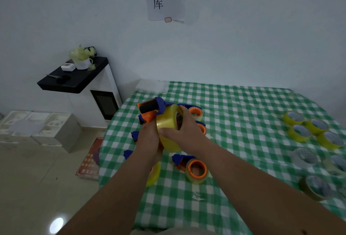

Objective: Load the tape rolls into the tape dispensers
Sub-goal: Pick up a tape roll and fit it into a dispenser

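The left hand point(149, 137) grips the blue-and-orange tape dispenser point(151, 110) from below. The right hand point(184, 128) grasps the yellow tape roll point(167, 122), which touches the dispenser, between both hands. Loaded dispensers point(194, 168) lie just below the right hand; spare rolls point(299, 131) lie well to its right.

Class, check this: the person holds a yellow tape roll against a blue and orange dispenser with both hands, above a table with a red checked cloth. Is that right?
Not quite. The head view shows the cloth is green and white checked, not red. The rest stands: the left hand and right hand hold the yellow tape roll against the blue and orange dispenser.
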